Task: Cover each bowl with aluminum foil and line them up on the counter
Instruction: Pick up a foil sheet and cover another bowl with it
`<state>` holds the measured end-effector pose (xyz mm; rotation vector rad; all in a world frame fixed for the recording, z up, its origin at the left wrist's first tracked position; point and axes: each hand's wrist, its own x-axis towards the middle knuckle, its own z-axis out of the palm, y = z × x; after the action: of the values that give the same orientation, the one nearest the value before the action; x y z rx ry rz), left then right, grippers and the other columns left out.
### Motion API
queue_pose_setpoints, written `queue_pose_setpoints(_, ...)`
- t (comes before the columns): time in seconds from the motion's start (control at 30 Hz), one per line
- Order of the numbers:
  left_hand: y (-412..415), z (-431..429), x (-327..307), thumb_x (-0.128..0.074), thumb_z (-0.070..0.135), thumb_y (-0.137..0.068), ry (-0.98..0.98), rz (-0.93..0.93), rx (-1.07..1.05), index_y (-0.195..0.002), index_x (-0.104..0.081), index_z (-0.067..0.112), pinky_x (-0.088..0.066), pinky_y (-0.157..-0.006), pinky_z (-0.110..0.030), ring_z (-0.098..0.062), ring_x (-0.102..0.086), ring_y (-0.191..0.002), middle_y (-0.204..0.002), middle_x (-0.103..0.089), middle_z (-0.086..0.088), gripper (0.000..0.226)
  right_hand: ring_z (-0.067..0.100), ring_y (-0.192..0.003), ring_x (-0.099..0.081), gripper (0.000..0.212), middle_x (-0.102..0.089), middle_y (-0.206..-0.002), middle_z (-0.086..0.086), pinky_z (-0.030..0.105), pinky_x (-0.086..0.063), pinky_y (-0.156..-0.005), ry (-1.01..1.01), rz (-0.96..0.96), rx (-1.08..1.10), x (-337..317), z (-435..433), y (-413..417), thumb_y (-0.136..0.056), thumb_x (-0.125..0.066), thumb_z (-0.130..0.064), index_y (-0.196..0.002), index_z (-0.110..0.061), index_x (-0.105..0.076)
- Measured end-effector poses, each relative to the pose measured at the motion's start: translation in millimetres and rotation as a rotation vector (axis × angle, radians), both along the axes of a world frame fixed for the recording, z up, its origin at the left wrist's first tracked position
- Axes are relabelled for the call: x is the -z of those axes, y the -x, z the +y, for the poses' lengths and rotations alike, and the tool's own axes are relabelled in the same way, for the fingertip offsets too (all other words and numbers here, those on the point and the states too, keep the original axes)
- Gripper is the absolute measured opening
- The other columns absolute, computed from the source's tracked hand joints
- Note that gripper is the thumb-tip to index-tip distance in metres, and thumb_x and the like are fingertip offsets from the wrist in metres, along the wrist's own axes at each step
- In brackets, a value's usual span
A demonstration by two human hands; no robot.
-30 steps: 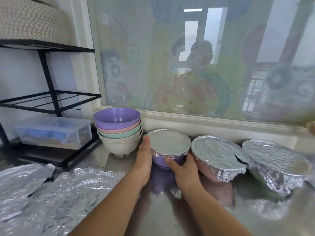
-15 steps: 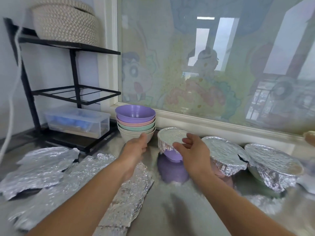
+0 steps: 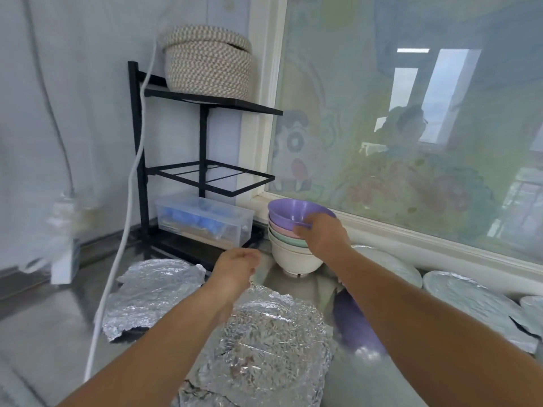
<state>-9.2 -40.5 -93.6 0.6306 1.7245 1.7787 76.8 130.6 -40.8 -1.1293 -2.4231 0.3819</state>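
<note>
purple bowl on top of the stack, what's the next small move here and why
Probably lift the purple bowl straight up off the stack and set it by the flat foil sheet. The right hand grips its near rim, it sits nested on the pink bowl, and the left hand hangs above the foil sheet holding nothing. Covered bowls lie to the right.

The purple bowl (image 3: 289, 211) tilts atop the bowl stack (image 3: 293, 257); foil sheets (image 3: 264, 333) lie flat (crinkled); covered bowls (image 3: 470, 298) line up at right
</note>
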Motion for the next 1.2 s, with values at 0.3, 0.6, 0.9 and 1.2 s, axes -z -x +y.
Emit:
queue_pose_setpoints(0.3, -2, -2, 2, -0.059, 0.017, -0.095, -0.028, -0.005, -0.026, -0.112, -0.066, 0.015, -0.043, -0.104, -0.044, -0.021, -0.059, -0.110, -0.115, -0.066, -0.004, 0.019, 0.033, -0.076, -0.065, 0.024, -0.068, -0.069, 0.015, 0.035, -0.050, -0.067, -0.027, 0.282, -0.003, -8, 14, -12, -0.083, -0.068, -0.024, -0.067, -0.008, -0.059)
queue_pose_setpoints(0.6, -46, -16, -50, -0.058, 0.025, -0.096, -0.173, 0.044, 0.034, -0.104, -0.062, 0.021, -0.046, -0.100, -0.040, -0.014, -0.060, -0.107, -0.108, -0.067, 0.001, 0.010, 0.019, -0.059, -0.065, 0.010, -0.069, -0.071, 0.016, 0.024, -0.053, -0.060, 0.079, 0.554, -0.239, -40, -26, -114, -0.085, -0.073, -0.010, -0.081, -0.016, -0.066)
queue_pose_setpoints(0.9, -164, -41, -59, -0.046, 0.035, -0.101, -0.198, 0.013, 0.191, -0.111, -0.066, 0.015, -0.053, -0.088, -0.038, -0.018, -0.068, -0.099, -0.110, -0.072, -0.001, 0.030, 0.008, -0.057, -0.060, 0.017, -0.070, -0.070, 0.005, 0.017, -0.048, -0.066, 0.255, 0.476, -0.313, -3, -100, -314, -0.083, -0.074, -0.003, -0.084, -0.020, -0.070)
queue_pose_setpoints(1.2, -301, -63, -6, -0.057, 0.017, -0.093, -0.142, -0.045, 0.470, -0.120, -0.063, 0.009, -0.052, -0.090, -0.036, -0.020, -0.065, -0.109, -0.117, -0.070, -0.004, 0.029, 0.012, -0.076, -0.068, 0.023, -0.072, -0.082, -0.009, 0.023, -0.053, -0.075, 0.206, 0.369, -0.212, 53, -138, -485, -0.081, -0.075, -0.013, -0.087, -0.034, -0.071)
